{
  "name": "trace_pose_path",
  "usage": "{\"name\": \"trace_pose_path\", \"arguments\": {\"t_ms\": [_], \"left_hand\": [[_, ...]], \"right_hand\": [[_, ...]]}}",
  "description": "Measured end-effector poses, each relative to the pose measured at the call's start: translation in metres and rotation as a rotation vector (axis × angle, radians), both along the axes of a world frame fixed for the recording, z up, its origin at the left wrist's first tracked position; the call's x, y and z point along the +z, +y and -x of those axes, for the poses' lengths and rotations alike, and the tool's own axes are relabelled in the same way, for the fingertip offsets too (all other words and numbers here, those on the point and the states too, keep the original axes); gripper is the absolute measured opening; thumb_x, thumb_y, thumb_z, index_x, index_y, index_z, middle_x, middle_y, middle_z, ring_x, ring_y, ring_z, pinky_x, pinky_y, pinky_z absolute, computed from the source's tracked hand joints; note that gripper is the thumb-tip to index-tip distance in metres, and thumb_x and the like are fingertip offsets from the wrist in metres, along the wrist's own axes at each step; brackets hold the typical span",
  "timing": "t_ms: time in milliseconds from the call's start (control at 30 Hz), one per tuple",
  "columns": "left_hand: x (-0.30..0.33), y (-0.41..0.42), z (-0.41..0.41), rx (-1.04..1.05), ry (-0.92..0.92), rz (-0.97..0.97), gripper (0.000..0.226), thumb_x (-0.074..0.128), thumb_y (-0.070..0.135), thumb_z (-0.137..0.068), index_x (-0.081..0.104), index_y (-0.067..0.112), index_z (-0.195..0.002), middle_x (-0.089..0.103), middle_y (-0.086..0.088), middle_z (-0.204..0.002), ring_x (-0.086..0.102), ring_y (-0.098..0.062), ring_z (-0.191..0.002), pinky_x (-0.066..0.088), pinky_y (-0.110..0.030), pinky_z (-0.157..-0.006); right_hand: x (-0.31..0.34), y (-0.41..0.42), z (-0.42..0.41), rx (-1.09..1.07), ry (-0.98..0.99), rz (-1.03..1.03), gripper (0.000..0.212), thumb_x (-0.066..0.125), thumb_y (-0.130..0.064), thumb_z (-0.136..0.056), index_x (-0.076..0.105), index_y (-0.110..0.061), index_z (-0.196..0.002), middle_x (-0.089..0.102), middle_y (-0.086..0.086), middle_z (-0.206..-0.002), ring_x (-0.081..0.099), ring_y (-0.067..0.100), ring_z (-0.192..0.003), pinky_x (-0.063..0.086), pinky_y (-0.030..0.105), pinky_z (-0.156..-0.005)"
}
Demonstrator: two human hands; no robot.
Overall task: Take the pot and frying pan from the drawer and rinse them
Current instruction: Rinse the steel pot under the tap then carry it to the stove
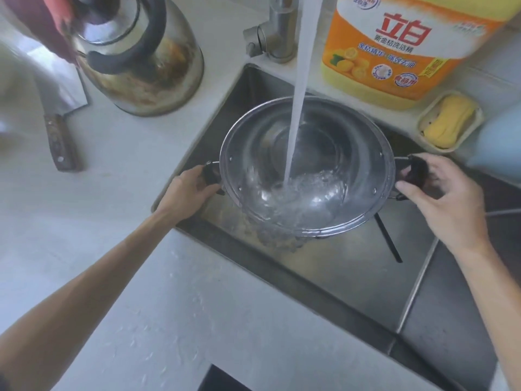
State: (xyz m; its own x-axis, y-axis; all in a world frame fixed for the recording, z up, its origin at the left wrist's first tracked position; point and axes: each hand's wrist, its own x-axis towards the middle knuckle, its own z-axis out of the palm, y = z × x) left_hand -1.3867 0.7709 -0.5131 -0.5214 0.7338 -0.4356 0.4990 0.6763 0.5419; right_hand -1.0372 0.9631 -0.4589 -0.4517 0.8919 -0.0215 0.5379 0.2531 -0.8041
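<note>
1. Counter (118,176) on the far left carries a cleaver (60,122) with a dark wooden handle and a stained steel kettle (141,60); neither belongs to the task, and neither is being touched.
2. Left hand (187,190) is closed around the pot's near-left black handle (210,174), fingers wrapped under it; it bears that side of the load.
3. Pot (307,167), a wide steel one with two side handles, is out of the drawer and held above the sink (352,277), tipped toward the person; the tap's stream (294,108) lands inside it, and water pools at the low side and spills over the near rim.
4. Tap (277,32) stands at the sink's back corner, running full; the pot's rinse is plainly under way, though I judge it not finished while water sits inside.
5. Right hand (439,193) grips the opposite black handle (417,172), thumb and fingers pinched around it.
6. Detergent bottle (406,46) and a yellow soap (451,122) in its dish sit behind the sink, unused.
7. Frying pan is not clearly in view; a thin dark rod (389,241) lies in the sink under the pot, and I cannot tell what it is; fetching and rinsing the pan seems still to come.
</note>
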Motion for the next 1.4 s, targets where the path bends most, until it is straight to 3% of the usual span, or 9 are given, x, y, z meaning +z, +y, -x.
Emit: {"name": "trace_pose_path", "arguments": {"t_ms": [167, 300, 400, 667, 867, 967, 1067, 1267, 1400], "left_hand": [[0.008, 0.014, -0.008, 0.019, 0.035, -0.173, 0.012, 0.069, 0.021, -0.083, 0.063, 0.016, -0.091, 0.065, 0.013, -0.074, 0.058, 0.009, -0.065, 0.042, -0.007, -0.062], [0.014, 0.027, -0.009, 0.073, -0.073, -0.249, 0.012, 0.063, 0.017, -0.088, 0.064, 0.023, -0.099, 0.072, 0.003, -0.078, 0.07, -0.02, -0.07, 0.059, -0.038, -0.072], [0.015, 0.036, -0.006, -0.008, -0.156, -0.241, 0.016, 0.062, 0.016, -0.088, 0.064, 0.031, -0.094, 0.071, 0.012, -0.078, 0.07, -0.012, -0.076, 0.057, -0.035, -0.08], [0.01, 0.039, -0.012, 0.109, -0.928, -0.257, 0.032, 0.037, 0.005, -0.094, 0.062, 0.011, -0.114, 0.07, 0.003, -0.09, 0.068, -0.014, -0.09, 0.054, -0.025, -0.085], [0.013, 0.034, -0.016, 0.235, -0.747, -0.457, 0.018, 0.053, 0.006, -0.093, 0.066, 0.016, -0.101, 0.068, 0.004, -0.076, 0.064, -0.008, -0.073, 0.052, -0.019, -0.074], [0.031, 0.026, -0.007, 0.195, -0.6, -0.504, 0.021, 0.058, 0.012, -0.089, 0.068, 0.023, -0.103, 0.066, 0.009, -0.073, 0.062, -0.008, -0.072, 0.051, -0.021, -0.078], [0.056, 0.022, -0.003, 0.166, -0.42, -0.543, 0.023, 0.06, 0.01, -0.089, 0.07, 0.026, -0.102, 0.067, 0.011, -0.069, 0.061, -0.008, -0.069, 0.052, -0.023, -0.078], [0.103, 0.024, 0.001, 0.134, -0.28, -0.541, 0.029, 0.059, 0.001, -0.086, 0.071, 0.028, -0.085, 0.066, 0.012, -0.057, 0.055, -0.002, -0.053, 0.046, -0.012, -0.057], [0.1, 0.016, 0.004, 0.159, -0.232, -0.363, 0.02, 0.062, 0.012, -0.086, 0.073, 0.026, -0.076, 0.07, 0.004, -0.063, 0.06, -0.005, -0.051, 0.045, -0.01, -0.052]], "right_hand": [[-0.019, -0.007, -0.011, -0.1, 0.14, 0.006, 0.04, 0.071, -0.002, -0.078, 0.056, -0.038, -0.087, 0.064, -0.032, -0.08, 0.058, -0.009, -0.078, 0.043, 0.009, -0.08], [-0.026, -0.007, -0.021, -0.125, 0.193, -0.009, 0.041, 0.072, -0.002, -0.077, 0.059, -0.04, -0.085, 0.064, -0.025, -0.084, 0.058, 0.0, -0.083, 0.045, 0.015, -0.084], [-0.027, -0.007, -0.026, -0.11, 0.188, -0.113, 0.044, 0.07, 0.002, -0.077, 0.058, -0.04, -0.081, 0.061, -0.026, -0.087, 0.056, 0.011, -0.088, 0.042, 0.018, -0.085], [-0.021, -0.006, -0.041, -0.093, 0.151, -0.397, 0.01, 0.066, -0.01, -0.085, 0.061, -0.009, -0.076, 0.05, -0.013, -0.107, 0.051, 0.004, -0.1, 0.042, 0.023, -0.088], [-0.031, -0.01, -0.035, -0.103, 0.128, -0.122, 0.023, 0.068, 0.006, -0.077, 0.066, -0.014, -0.087, 0.05, -0.004, -0.136, 0.053, 0.01, -0.123, 0.041, 0.021, -0.102], [-0.04, -0.02, -0.02, -0.151, 0.097, 0.183, 0.055, 0.061, 0.01, -0.073, 0.063, -0.044, -0.082, 0.067, -0.033, -0.088, 0.061, -0.014, -0.086, 0.044, 0.004, -0.079], [-0.067, -0.025, -0.008, -0.156, 0.126, 0.433, 0.067, 0.052, 0.015, -0.075, 0.066, -0.051, -0.076, 0.066, -0.033, -0.075, 0.06, -0.015, -0.075, 0.044, 0.004, -0.072], [-0.106, -0.045, 0.013, -0.115, 0.33, 1.011, 0.025, 0.05, -0.009, -0.085, 0.075, -0.009, -0.081, 0.073, 0.005, -0.082, 0.066, 0.013, -0.072, 0.05, 0.023, -0.067], [-0.11, -0.038, 0.025, -0.057, 0.208, 0.985, 0.026, 0.049, -0.009, -0.09, 0.064, 0.01, -0.099, 0.057, 0.025, -0.086, 0.048, 0.028, -0.073, 0.04, 0.03, -0.062]]}}
